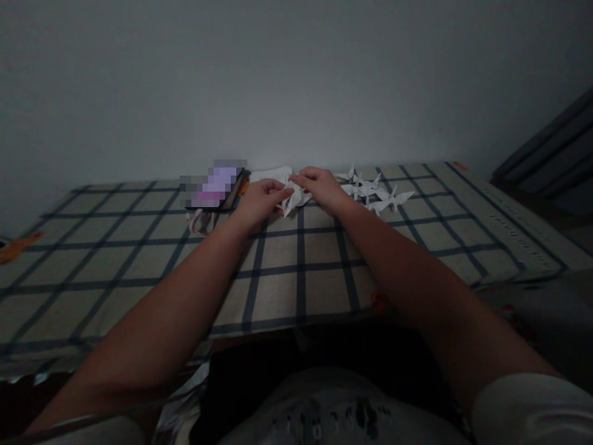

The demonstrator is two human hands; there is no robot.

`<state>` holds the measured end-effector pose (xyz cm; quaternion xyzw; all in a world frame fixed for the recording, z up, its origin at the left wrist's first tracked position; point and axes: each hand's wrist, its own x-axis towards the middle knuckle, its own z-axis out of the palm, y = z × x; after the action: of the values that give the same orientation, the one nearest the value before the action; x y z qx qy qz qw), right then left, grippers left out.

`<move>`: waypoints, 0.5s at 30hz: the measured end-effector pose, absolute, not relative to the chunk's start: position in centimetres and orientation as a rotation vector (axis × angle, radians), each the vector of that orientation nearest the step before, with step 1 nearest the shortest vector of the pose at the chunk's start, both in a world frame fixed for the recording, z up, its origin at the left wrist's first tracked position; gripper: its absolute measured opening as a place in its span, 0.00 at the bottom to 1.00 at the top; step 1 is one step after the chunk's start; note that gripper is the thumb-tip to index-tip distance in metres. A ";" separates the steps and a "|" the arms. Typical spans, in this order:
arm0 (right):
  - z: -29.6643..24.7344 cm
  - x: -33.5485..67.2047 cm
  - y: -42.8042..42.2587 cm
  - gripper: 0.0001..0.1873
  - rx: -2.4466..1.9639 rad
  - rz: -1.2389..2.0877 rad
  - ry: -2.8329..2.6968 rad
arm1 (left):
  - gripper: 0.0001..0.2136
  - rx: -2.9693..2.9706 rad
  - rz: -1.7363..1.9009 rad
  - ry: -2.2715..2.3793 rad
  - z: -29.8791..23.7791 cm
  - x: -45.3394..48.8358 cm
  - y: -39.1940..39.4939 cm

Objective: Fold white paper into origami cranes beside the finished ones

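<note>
Between both hands, a little above the checked tablecloth, is a small folded white paper (291, 204) with a pointed end toward me. My left hand (262, 201) pinches it from the left, thumb on top. From the right, my right hand (320, 186) grips its upper edge between thumb and fingers. Several folded white paper cranes (377, 191) lie together just right of my right hand. Behind my hands a white sheet of paper (271, 174) with faint printing lies flat. The exact folds between my fingers are partly hidden.
A phone (215, 185) with a lit purple screen, blurred, leans on something at the left, with a pale cord (202, 221) in front. The checked tablecloth (278, 290) covers the table up to the grey wall (296, 80). Dark fabric folds (551, 148) hang at far right.
</note>
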<state>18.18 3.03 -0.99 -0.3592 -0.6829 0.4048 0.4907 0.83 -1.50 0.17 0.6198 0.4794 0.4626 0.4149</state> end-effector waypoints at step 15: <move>-0.8 17.8 2.9 0.21 -0.900 1.060 -1.540 | 0.13 1.549 1.168 1.247 0.1 0.8 -1.4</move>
<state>17.79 2.86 -0.85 -0.3735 -0.6392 0.4397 0.5084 0.85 -1.35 0.10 0.6137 0.4943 0.4630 0.4057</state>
